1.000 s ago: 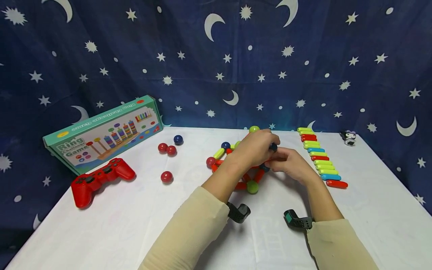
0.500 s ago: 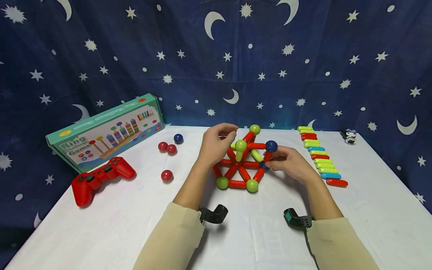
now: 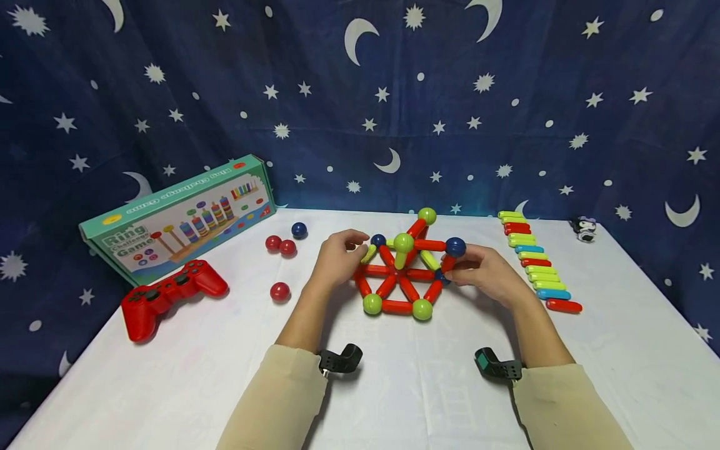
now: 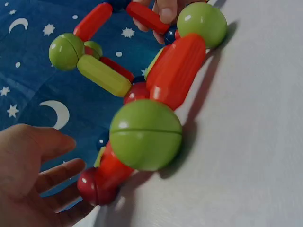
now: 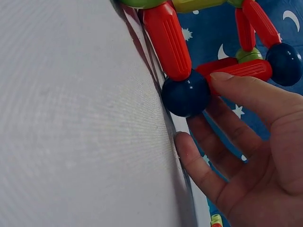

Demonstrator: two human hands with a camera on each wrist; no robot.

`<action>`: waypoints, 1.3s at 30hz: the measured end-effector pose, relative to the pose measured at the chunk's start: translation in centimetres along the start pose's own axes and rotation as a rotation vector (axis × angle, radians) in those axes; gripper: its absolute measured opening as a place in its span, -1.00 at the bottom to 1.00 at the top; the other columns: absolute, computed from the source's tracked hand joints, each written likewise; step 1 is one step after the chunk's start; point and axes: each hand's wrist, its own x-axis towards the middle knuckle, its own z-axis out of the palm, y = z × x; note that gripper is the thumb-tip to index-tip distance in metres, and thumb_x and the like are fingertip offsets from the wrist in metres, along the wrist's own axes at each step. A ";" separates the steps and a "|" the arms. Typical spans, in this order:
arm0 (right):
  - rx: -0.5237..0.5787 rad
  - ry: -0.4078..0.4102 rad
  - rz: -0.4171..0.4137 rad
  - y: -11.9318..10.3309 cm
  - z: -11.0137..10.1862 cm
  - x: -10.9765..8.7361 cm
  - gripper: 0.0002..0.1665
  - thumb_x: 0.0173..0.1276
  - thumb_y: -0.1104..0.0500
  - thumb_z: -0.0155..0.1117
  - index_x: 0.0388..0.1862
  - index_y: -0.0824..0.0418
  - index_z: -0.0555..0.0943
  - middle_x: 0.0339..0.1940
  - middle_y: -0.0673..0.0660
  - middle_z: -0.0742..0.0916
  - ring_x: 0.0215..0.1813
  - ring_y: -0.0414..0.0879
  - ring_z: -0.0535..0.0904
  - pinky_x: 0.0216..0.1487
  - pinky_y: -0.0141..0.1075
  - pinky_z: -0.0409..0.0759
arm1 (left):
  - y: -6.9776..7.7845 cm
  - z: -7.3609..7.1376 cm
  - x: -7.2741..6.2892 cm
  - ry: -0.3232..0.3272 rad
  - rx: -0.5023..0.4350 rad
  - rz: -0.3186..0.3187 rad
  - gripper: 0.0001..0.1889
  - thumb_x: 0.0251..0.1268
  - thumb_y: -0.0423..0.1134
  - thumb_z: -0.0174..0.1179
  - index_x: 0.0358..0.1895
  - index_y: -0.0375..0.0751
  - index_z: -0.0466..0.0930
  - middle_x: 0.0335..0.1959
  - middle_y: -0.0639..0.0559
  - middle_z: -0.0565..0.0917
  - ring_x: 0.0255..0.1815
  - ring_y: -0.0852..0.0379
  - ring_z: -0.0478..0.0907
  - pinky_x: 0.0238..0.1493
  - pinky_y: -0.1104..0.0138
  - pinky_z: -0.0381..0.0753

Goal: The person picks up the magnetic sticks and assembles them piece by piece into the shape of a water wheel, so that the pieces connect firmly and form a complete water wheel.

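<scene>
A magnetic stick-and-ball structure (image 3: 419, 274) stands on the table between my hands, with a flat wheel of red sticks below and a raised frame above. Its top carries a green ball (image 3: 403, 242) and a dark blue ball (image 3: 455, 247). My right hand (image 3: 486, 275) pinches a red magnetic stick (image 5: 246, 71) between thumb and fingers, just above the lower blue ball (image 5: 186, 94). At the structure's left end is my left hand (image 3: 334, 256), thumb spread from the fingers. Those fingers lie right at a dark red ball (image 4: 97, 187), which the hand hides in the head view.
Loose red balls (image 3: 279, 292) and a blue ball (image 3: 299, 230) lie to the left. Farther left are a red game controller (image 3: 169, 300) and a Ring Challenge Game box (image 3: 185, 219). Right, a column of loose sticks (image 3: 540, 277) runs near a small figurine (image 3: 585, 229).
My left hand has drawn back from the structure's upper right to its left end, uncovering the raised frame. The right hand stays in nearly the same place.
</scene>
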 end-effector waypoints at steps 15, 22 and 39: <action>-0.110 0.049 0.086 0.1 0.3 0.4 -0.41 0.41 0.09 0.41 0.34 0.27 0.50 -0.17 0.21 0.75 -0.25 0.00 0.65 -0.20 -0.28 0.68 | -0.2 -0.4 -1.0 0.015 0.137 -0.077 -0.73 0.39 -0.28 0.17 0.06 -0.18 0.76 -0.14 -0.11 0.78 -0.19 -0.02 0.66 -0.16 0.23 0.63; 0.021 -0.030 0.087 0.0 0.1 0.1 -0.39 0.37 0.02 0.46 0.25 0.24 0.46 0.27 0.27 0.69 0.20 0.08 0.65 0.10 -0.18 0.72 | -0.3 0.0 -0.7 0.032 0.130 -0.019 -0.58 0.40 -0.26 0.15 0.29 -0.19 0.62 0.17 -0.20 0.67 0.12 -0.14 0.63 0.23 0.02 0.59; -0.128 -0.084 -0.002 -0.2 -0.1 -0.2 -0.47 0.39 0.12 0.40 0.32 0.16 0.60 0.31 0.27 0.66 0.23 0.15 0.62 0.12 -0.09 0.72 | -1.2 1.3 -0.8 0.057 0.134 -0.033 -0.68 0.37 -0.29 0.20 0.13 -0.21 0.73 0.04 -0.18 0.64 0.02 -0.10 0.59 0.19 0.06 0.59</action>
